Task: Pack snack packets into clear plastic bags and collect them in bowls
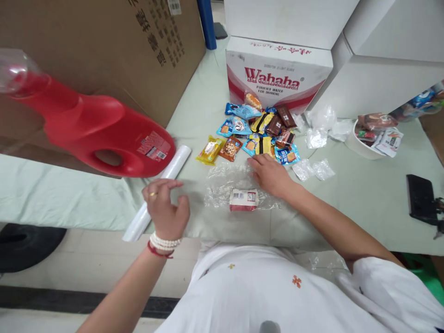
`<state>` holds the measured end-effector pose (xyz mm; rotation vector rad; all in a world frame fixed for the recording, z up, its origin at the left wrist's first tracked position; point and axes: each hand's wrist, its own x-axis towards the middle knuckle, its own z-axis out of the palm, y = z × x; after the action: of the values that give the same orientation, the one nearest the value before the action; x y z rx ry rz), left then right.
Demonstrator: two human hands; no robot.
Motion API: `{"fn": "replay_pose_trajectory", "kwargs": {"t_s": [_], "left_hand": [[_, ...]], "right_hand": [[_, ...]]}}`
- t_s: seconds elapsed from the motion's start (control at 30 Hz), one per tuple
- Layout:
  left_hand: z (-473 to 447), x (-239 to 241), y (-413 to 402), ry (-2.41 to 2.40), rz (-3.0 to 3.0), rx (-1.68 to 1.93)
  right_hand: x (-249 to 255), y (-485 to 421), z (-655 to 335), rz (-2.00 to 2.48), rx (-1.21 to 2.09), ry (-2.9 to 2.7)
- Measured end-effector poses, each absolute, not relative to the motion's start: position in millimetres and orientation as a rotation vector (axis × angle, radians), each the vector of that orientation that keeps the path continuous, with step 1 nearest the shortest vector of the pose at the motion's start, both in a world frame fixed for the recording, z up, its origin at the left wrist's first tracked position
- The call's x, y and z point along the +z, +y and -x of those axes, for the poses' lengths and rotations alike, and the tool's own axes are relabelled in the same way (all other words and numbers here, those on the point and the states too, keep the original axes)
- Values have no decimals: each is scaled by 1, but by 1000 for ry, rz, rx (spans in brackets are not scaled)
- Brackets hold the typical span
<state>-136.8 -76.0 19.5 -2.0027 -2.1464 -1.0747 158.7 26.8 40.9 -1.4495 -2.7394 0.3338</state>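
Observation:
My left hand [166, 210] hovers beside a white plastic roll [138, 221], its fingers bent and the thumb apart, with nothing visible in it. A clear plastic bag [220, 185] lies flat on the table in front of me. On the bag rests a small cream and red packet [243, 199] with a barcode label. My right hand [272, 175] is at the bag's upper right edge, fingers extended and low over the surface. Its fingertips are close to a pile of wrapped snacks [262, 146]. A yellow snack packet [210, 150] and a brown cookie packet [231, 148] lie at the pile's left.
A red jug [104, 125] stands at the left before a large cardboard box [104, 41]. Behind the snacks is a Wahaha carton [277, 69]. Small clear bags [316, 138] lie near a white tub [364, 145] of packets. A black phone-like object [422, 199] lies far right.

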Motion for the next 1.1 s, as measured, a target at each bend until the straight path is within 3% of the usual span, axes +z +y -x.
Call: {"fn": "replay_pose_trajectory", "kwargs": {"t_s": [0.1, 0.23, 0.33, 0.5, 0.6, 0.7, 0.8, 0.93, 1.0, 1.1], "left_hand": [[107, 29, -97, -1838, 2368, -1059], [64, 8, -94, -1689, 2869, -581], [53, -8, -87, -1688, 2886, -415], [52, -11, -90, -1607, 2797, -393], [47, -10, -89, -1672, 2792, -392], [53, -13, -89, -1797, 2887, -550], [79, -16, -91, -1904, 3000, -1136], [113, -16, -84, -2418, 1979, -2028], [115, -14, -73, -2598, 1536, -1988], [102, -8, -61, -2754, 1726, -1464]], "right_hand": [[26, 39, -134, 1492, 382, -2791], [19, 50, -119, 1718, 460, -2756], [29, 53, -124, 1663, 619, -2754], [57, 22, -140, 1328, 425, -2789], [59, -13, -143, 1195, 479, -2983], [45, -42, -144, 1110, 566, -3084], [24, -59, -146, 1112, 580, -3072], [9, -69, -146, 1107, 552, -3058], [10, -70, -143, 1104, 544, -3058], [16, -69, -140, 1119, 588, -3045]]}}
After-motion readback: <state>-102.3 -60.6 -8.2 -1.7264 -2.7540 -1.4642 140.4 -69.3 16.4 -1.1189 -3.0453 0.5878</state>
